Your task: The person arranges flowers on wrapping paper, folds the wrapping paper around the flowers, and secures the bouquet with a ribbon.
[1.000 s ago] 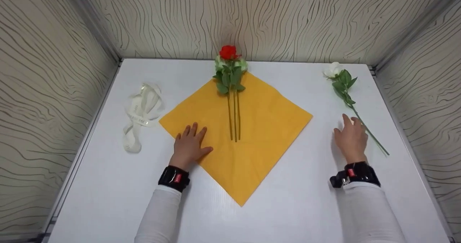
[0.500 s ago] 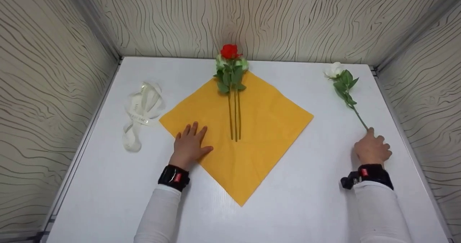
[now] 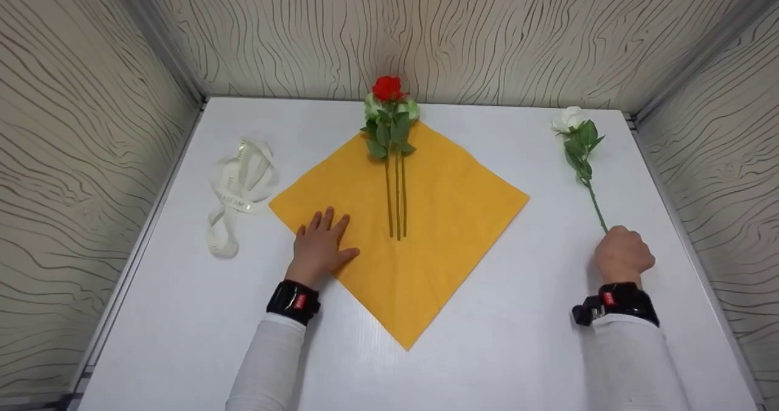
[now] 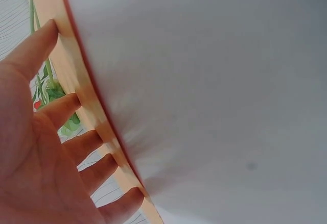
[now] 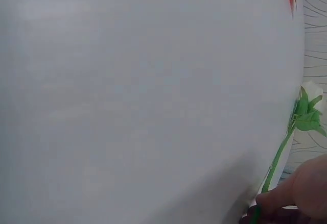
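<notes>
White petals, slightly cupped bloom, green leaves below it, slim green stem: white rose (image 3: 577, 150), at the far right of the tabletop (image 3: 505, 313), bloom toward the patterned back wall (image 3: 475, 39). Stem runs from the bloom down to the right hand (image 3: 624, 252), leaning a little right at its lower end. Can't tell whether the bloom touches the surface.

Yellow sheet (image 3: 453, 228) lies flat as a diamond, mid-tabletop, one corner toward the person, faint creases. Three stems lie side by side on it, tops at the far corner: red rose (image 3: 387, 88) above two pale green blooms (image 3: 409, 109), leaves bunched beneath.

Right hand: fingers curled, gripping the stem near its lower part, knuckles up; right wrist view shows thumb and fingers closed round it. Forearm reaches straight ahead, well apart from the sheet.

Left hand (image 3: 319, 246): fingers spread wide and nearly straight, resting on the sheet's near-left edge, thumb out toward the stems. Forearm angles inward. Pale ribbon (image 3: 234, 201) lies loosely looped left of the sheet.
</notes>
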{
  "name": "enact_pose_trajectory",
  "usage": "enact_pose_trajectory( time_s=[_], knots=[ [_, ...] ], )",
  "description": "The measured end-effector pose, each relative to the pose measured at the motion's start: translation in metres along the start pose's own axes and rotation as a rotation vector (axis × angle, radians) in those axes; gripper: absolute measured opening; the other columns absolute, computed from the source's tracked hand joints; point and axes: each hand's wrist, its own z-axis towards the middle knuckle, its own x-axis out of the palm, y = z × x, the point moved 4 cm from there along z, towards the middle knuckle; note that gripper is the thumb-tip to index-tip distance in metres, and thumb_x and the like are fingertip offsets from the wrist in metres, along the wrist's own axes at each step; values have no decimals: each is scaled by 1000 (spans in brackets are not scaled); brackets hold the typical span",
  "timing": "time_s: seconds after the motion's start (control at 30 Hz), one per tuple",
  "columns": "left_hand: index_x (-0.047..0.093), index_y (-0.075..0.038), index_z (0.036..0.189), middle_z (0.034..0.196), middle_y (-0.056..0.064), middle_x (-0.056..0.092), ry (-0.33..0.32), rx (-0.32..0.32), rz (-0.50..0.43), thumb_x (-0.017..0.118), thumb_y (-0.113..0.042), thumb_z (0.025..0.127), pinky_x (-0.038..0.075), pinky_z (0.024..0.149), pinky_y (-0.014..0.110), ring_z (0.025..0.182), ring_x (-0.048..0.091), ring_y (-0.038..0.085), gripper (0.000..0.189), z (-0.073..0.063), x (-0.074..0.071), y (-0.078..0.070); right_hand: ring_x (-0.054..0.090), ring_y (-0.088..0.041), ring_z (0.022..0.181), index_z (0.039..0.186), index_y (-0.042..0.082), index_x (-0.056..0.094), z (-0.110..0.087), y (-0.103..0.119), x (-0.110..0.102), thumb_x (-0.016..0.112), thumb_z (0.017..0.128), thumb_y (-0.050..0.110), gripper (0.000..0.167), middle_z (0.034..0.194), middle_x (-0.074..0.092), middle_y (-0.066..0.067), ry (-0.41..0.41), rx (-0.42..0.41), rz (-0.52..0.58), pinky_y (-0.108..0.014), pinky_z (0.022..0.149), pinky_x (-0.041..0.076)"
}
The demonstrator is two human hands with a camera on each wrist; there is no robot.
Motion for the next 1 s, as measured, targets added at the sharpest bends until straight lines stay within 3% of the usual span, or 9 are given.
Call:
enact_pose_trajectory(
  time_s=[0.17, 0.4, 0.73, 1.0],
  knots=[
    [38, -17, 152, 159, 18, 23, 4, -9, 1, 63, -56, 90, 19, 110, 63, 145, 18, 39, 78, 0, 1, 2, 61, -54, 83, 104, -17, 54, -2, 9, 3, 43, 94, -3, 21, 94, 58, -41, -2, -35, -5, -56, 60, 49],
    [37, -18, 153, 159, 18, 22, 13, -9, 4, 62, -56, 90, 18, 111, 62, 146, 17, 38, 78, 0, 1, 0, 61, -53, 81, 104, -18, 55, -5, 14, 4, 42, 95, -1, 23, 93, 58, -40, 15, -63, -8, -54, 56, 49],
    [37, -18, 153, 159, 18, 23, 11, -6, 8, 62, -57, 90, 19, 111, 62, 146, 17, 38, 78, 1, 1, 0, 61, -48, 73, 94, -13, 58, -10, 23, 4, 45, 90, 1, 19, 82, 61, -32, -27, -94, 76, -49, 50, 47],
    [37, -19, 153, 159, 17, 23, 10, -1, 8, 61, -57, 90, 19, 110, 62, 146, 17, 38, 78, 2, 3, 1, 63, -45, 82, 117, -10, 60, -17, 46, 1, 49, 92, 6, 32, 105, 62, -33, -54, -126, 236, -45, 54, 48]
  ],
)
